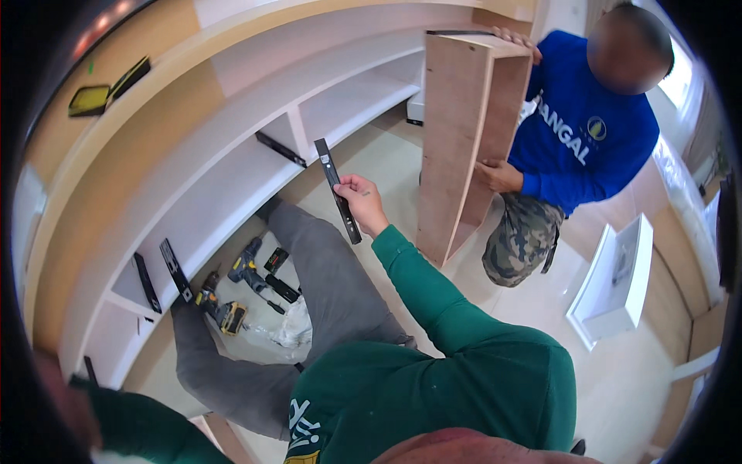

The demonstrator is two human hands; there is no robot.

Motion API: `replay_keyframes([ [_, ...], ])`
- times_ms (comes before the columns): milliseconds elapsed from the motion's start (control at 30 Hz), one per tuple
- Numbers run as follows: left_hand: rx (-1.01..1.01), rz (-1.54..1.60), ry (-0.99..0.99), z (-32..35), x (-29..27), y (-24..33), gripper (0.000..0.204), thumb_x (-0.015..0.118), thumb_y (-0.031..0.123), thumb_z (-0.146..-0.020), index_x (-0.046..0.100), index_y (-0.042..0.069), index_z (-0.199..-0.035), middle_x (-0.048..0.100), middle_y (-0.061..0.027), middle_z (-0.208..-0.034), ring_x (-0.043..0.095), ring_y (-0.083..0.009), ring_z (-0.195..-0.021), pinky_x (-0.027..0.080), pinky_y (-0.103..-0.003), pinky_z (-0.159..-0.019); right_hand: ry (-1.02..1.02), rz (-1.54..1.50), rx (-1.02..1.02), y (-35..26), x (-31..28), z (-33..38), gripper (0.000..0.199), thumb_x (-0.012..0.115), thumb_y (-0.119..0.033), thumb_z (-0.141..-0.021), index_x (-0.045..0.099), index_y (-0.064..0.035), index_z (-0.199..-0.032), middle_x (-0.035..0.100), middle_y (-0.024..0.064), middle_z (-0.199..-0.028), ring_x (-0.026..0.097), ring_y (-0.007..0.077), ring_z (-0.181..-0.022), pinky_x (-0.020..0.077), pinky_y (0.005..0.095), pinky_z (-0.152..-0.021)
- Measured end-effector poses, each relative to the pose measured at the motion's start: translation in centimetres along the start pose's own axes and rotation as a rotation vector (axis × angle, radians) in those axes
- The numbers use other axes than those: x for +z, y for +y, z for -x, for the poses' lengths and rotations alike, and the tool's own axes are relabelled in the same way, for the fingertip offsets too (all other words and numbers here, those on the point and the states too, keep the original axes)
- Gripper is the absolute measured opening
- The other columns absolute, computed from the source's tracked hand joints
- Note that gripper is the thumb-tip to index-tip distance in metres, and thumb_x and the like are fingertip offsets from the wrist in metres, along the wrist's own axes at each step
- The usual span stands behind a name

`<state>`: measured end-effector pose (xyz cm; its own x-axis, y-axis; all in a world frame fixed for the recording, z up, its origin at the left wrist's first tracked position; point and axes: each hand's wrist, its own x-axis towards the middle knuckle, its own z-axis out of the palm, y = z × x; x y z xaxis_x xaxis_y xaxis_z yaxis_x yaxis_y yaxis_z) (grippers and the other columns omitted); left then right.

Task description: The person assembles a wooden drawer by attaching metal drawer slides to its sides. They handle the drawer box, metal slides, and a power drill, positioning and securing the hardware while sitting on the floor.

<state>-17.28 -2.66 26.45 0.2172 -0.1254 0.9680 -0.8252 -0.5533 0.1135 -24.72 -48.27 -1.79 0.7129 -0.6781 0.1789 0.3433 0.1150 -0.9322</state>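
My right hand (pixel 360 203) is closed around a black metal drawer slide (pixel 325 161), held out over the floor in front of the white cabinet (pixel 232 182). At the lower left rim, my left hand (pixel 66 394) is dark and smeared, near the cabinet's end; its fingers cannot be made out. Other black drawer runners (pixel 280 148) are on the cabinet's inner dividers, and one more runner (pixel 175 267) juts from an opening near my knee. Across from me, a co-worker in a blue sweater (pixel 595 131) steadies an upright wooden drawer box (pixel 452 147) with both hands.
Between my legs lie a yellow-black cordless drill (pixel 220 309), a grey-yellow drill (pixel 249 267), black battery packs (pixel 282 288) and crumpled clear plastic (pixel 294 329). A white drawer (pixel 616 278) rests on the floor at right. A small green-black case (pixel 91 100) sits on the cabinet top.
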Motion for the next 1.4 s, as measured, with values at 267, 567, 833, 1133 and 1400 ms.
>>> replay_keyframes([
  [267,-0.219,0.036,-0.495,12.4,16.2,-8.9,0.031,0.053,0.021,-0.104,0.063,-0.001,-0.123,0.067,-0.0131,-0.114,0.063,-0.0229,-0.109,0.047,-0.037,-0.102,0.088,0.039,-0.051,-2.8,0.5,-1.0,0.006,0.068,-0.009,-0.093,0.067,-0.0063,-0.098,0.065,-0.0029,-0.081,0.059,0.0069,-0.07,0.0457,0.0229,-0.066],
  [567,-0.255,0.123,-0.621,16.1,19.1,-12.9,0.034,0.055,0.022,-0.102,0.062,0.0,-0.127,0.067,-0.0136,-0.119,0.063,-0.0233,-0.113,0.046,-0.037,-0.104,0.34,0.009,-0.302,-8.9,-1.7,-1.5,0.007,0.068,-0.01,-0.094,0.066,-0.0067,-0.1,0.064,-0.0013,-0.082,0.058,0.0088,-0.067,0.047,0.0237,-0.061],
  [833,-0.202,0.243,-0.679,12.9,15.6,-11.0,0.037,0.056,0.022,-0.101,0.062,0.0,-0.13,0.067,-0.0141,-0.123,0.062,-0.0237,-0.116,0.046,-0.037,-0.105,0.364,-0.041,-0.279,-3.3,0.3,-0.3,0.007,0.068,-0.007,-0.093,0.065,-0.0033,-0.097,0.064,-0.0011,-0.084,0.057,0.0083,-0.073,0.0448,0.0249,-0.067],
  [1133,0.255,0.563,-0.596,-2.2,12.2,5.8,0.04,0.058,0.022,-0.1,0.061,0.0,-0.134,0.067,-0.0146,-0.127,0.062,-0.0241,-0.12,0.046,-0.037,-0.106,0.26,-0.089,-0.135,-2.0,-0.6,0.9,0.006,0.066,-0.009,-0.095,0.064,-0.0052,-0.099,0.061,-0.0027,-0.078,0.055,0.0057,-0.067,0.0434,0.0231,-0.061],
  [1400,0.811,0.859,-0.079,-7.4,22.5,28.5,0.026,0.061,0.007,-0.092,0.065,0.003,-0.118,0.069,-0.0152,-0.111,0.066,-0.0326,-0.101,0.053,-0.04,-0.091,0.238,-0.171,-0.151,-5.4,-0.6,1.0,0.007,0.066,-0.007,-0.094,0.064,-0.0026,-0.1,0.061,-0.0017,-0.077,0.053,0.0058,-0.064,0.0428,0.0231,-0.057],
])
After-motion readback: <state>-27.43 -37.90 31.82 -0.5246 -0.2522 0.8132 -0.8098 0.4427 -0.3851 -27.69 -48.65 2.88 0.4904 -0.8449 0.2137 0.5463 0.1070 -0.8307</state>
